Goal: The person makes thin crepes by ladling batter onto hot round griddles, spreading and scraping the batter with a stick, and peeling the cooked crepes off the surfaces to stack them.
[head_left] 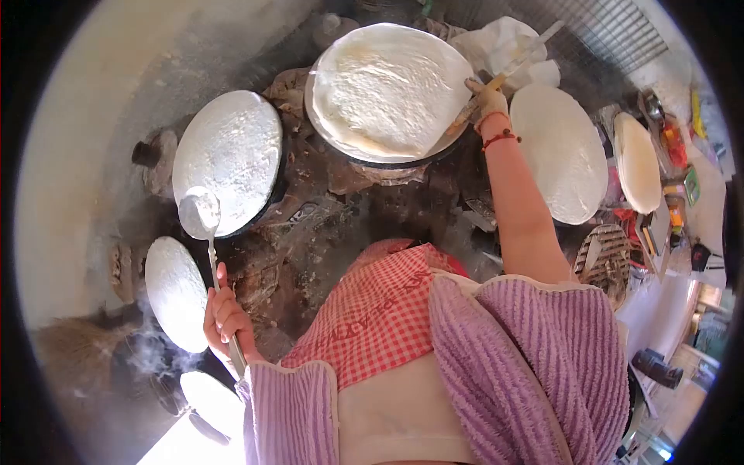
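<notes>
My left hand is closed round the long handle of a metal ladle, whose bowl is over the near edge of the left griddle's white batter sheet. My right hand is at the right edge of a large thin flatbread on the middle round griddle. It grips a spatula with a wooden handle, its pale blade pointing up and right. Some of those fingers are hidden, and a brownish strip lies beside them at the bread's edge.
Another griddle with a pale sheet stands to the right, and a batter-covered one at lower left, near smoke. A stack of flatbreads lies farther right, beside a slatted rack. White cloth or plastic lies behind my right hand.
</notes>
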Tool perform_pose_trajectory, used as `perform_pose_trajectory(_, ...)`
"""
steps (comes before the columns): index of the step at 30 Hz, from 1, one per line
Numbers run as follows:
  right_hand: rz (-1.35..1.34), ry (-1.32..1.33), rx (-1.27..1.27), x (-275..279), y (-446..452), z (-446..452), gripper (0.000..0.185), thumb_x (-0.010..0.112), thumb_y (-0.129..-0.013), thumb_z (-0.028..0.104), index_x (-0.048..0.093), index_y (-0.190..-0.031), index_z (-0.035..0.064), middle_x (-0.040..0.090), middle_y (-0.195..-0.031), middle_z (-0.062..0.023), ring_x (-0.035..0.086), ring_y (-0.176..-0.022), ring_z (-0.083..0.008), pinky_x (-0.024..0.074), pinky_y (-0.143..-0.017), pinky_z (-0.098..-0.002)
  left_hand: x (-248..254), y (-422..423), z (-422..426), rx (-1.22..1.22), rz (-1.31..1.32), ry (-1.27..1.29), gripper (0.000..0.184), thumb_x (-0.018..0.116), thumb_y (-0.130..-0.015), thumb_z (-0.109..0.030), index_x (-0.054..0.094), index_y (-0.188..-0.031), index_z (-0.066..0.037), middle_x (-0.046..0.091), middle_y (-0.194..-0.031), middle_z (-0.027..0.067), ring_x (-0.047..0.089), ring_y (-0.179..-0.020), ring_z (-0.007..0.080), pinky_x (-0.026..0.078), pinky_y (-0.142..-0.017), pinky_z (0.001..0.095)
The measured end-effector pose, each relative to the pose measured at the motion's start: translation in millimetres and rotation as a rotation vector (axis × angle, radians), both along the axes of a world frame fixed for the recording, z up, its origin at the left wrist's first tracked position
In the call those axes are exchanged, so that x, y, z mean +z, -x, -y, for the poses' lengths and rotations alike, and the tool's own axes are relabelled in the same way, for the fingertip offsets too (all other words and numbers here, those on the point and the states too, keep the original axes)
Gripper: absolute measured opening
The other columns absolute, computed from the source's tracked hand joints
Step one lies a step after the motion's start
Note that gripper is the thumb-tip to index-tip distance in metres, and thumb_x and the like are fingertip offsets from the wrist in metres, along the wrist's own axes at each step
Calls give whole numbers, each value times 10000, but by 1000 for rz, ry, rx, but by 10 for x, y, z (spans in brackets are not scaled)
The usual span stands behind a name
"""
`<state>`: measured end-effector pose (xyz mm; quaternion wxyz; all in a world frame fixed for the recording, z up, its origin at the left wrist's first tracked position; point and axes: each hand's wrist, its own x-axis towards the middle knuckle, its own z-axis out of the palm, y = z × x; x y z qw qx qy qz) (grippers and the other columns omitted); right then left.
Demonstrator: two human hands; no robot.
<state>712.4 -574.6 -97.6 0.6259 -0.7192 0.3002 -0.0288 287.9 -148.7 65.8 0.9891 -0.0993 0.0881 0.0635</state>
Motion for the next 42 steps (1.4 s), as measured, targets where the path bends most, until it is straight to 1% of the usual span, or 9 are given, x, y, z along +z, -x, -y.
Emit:
perform_pose_trajectory(6,21,-114,86,-36,-126,-71,585,821,-710,143,562,-1209,-19,655,-1055,-126,656,-845,-272,539,-683,-431,-5,118,-284,20,-36,-87,468,273,-1050,-137,174,-1455,77,351,-747,18,324,-517,75,337,-426,239)
perform_pose_trajectory(11,374,-298,140,637,220,-321,504,797,-735,129,603,-1184,7,674,-1008,-102,669,-834,-268,547,-665,-403,-266,58,-631,-73,-85,-114,450,282,-1053,-140,222,-1443,77,355,-724,14,328,-495,73,333,-418,237)
perform_pose_trajectory(15,188,-5,223,1555,574,252,500,799,-756,176,610,-1140,-82,660,-1015,-110,633,-861,-233,514,-712,-363,-386,-42,-577,-129,-120,-124,457,273,-1059,-167,220,-1452,62,341,-715,14,328,-499,79,340,-404,229)
perform_pose_trajectory(22,183,462,419,2526,741,3936,608,739,-827,198,482,-1349,24,607,-1185,-63,599,-1018,-180,502,-884,-331,-401,24,145,-183,-67,-102,452,275,-1055,-153,217,-1448,63,350,-727,19,339,-507,80,342,-414,227)
perform_pose_trajectory(23,235,387,152,2862,1020,3901,621,749,-813,227,498,-1345,28,608,-1191,-63,583,-1043,-179,482,-897,-324,-420,23,306,-197,-64,-90,455,276,-1055,-155,214,-1449,64,348,-726,18,338,-508,83,343,-416,229)
perform_pose_trajectory(24,188,817,167,3083,1093,4348,607,745,-808,277,529,-1321,37,607,-1201,-69,574,-1045,-178,481,-883,-333,-435,25,483,-206,-54,-78,459,280,-1055,-160,214,-1448,68,341,-726,14,334,-513,84,334,-416,231)
perform_pose_trajectory(26,180,1114,72,3218,1237,5011,554,712,-816,249,543,-1304,48,614,-1195,-76,584,-1045,-190,483,-889,-336,-511,-11,899,-192,-51,-51,463,289,-1053,-157,213,-1442,82,334,-709,9,323,-495,86,335,-413,237)
perform_pose_trajectory(34,271,1366,147,2477,1057,6153,389,579,-848,139,598,-1235,95,644,-1170,-107,622,-1046,-237,491,-912,-351,-181,-383,2577,-150,-73,97,506,353,-1036,-181,209,-1439,89,336,-699,-3,333,-480,75,338,-388,231)
perform_pose_trajectory(42,220,1347,103,223,1581,6112,390,479,-861,75,642,-1198,183,633,-1192,-138,590,-1121,-314,462,-982,-390,313,-600,3290,-158,-71,-84,583,420,-1026,-217,163,-1459,76,319,-700,-13,297,-475,62,305,-376,224)
